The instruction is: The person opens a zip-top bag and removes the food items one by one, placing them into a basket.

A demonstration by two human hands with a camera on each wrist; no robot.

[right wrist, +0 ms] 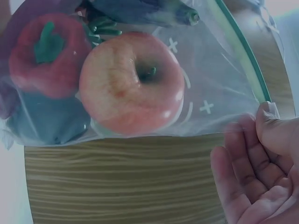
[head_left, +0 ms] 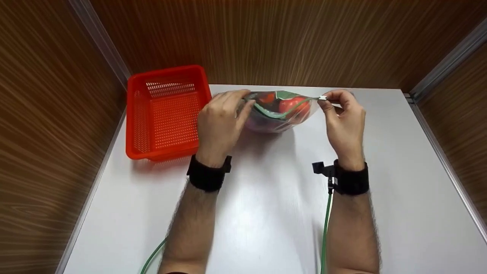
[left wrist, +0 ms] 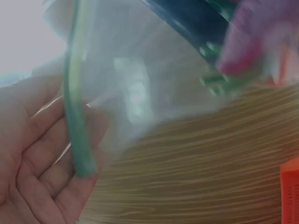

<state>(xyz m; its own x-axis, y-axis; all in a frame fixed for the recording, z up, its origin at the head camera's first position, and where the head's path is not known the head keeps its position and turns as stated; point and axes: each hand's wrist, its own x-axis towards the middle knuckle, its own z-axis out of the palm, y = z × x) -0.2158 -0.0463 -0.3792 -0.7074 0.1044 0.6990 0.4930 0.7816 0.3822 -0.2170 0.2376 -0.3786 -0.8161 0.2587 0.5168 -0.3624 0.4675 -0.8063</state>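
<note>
A clear zip bag (head_left: 266, 125) with a green closure strip (left wrist: 74, 102) is held up above the table between both hands. My left hand (head_left: 220, 118) holds the top edge at its left end, fingers behind the strip. At the right end, my right hand (head_left: 346, 121) pinches the corner by a small white slider (head_left: 323, 97) between thumb and forefinger. Through the plastic, the right wrist view shows an apple (right wrist: 133, 84), a red bell pepper (right wrist: 49, 65) with a green stem and a dark eggplant (right wrist: 145, 11). Other purple and dark items are partly hidden.
A red plastic basket (head_left: 131, 114) with perforated walls stands left of the bag, close to my left hand. Brown wood-grain panels (head_left: 266, 42) enclose the white table (head_left: 262, 213) at the back and sides. A green cable (head_left: 325, 232) runs along my right forearm.
</note>
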